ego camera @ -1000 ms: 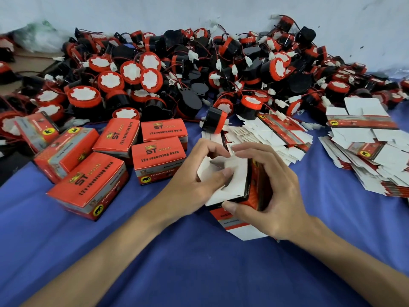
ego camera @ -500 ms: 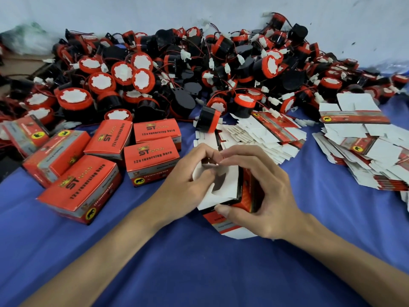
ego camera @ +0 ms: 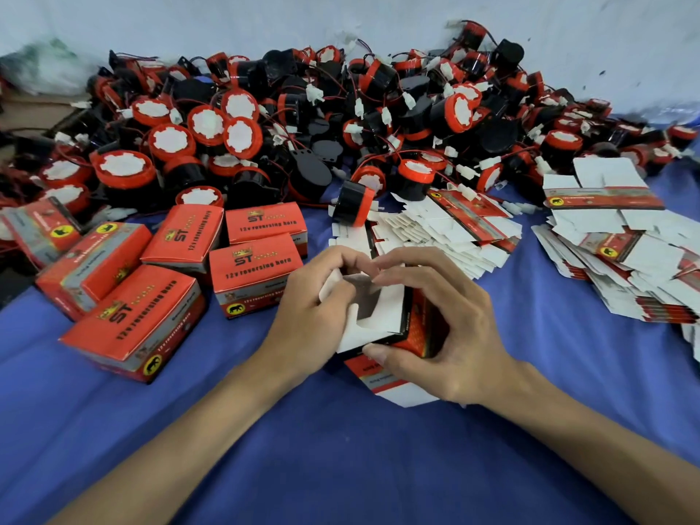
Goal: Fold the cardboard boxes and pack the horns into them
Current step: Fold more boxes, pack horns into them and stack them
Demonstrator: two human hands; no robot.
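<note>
A half-formed red and white cardboard box (ego camera: 382,320) stands on the blue cloth at the centre, its white inner flaps facing up. My left hand (ego camera: 314,308) pinches a white flap at the box's left side. My right hand (ego camera: 447,323) curls round the box's red right side, thumb on the near corner. A lower flap (ego camera: 394,384) lies flat on the cloth toward me. A big heap of black and red horns (ego camera: 303,119) with wires fills the back. One horn (ego camera: 354,202) lies alone just beyond my hands.
Several closed red boxes (ego camera: 253,267) stand to the left on the blue cloth (ego camera: 341,467). Stacks of flat unfolded boxes (ego camera: 447,229) lie behind my hands, and another stack (ego camera: 621,252) spreads at the right. A pale wall runs behind the heap.
My left fingers have curled further in onto the white flap, folding it down over the box opening. My right hand keeps its hold on the box.
</note>
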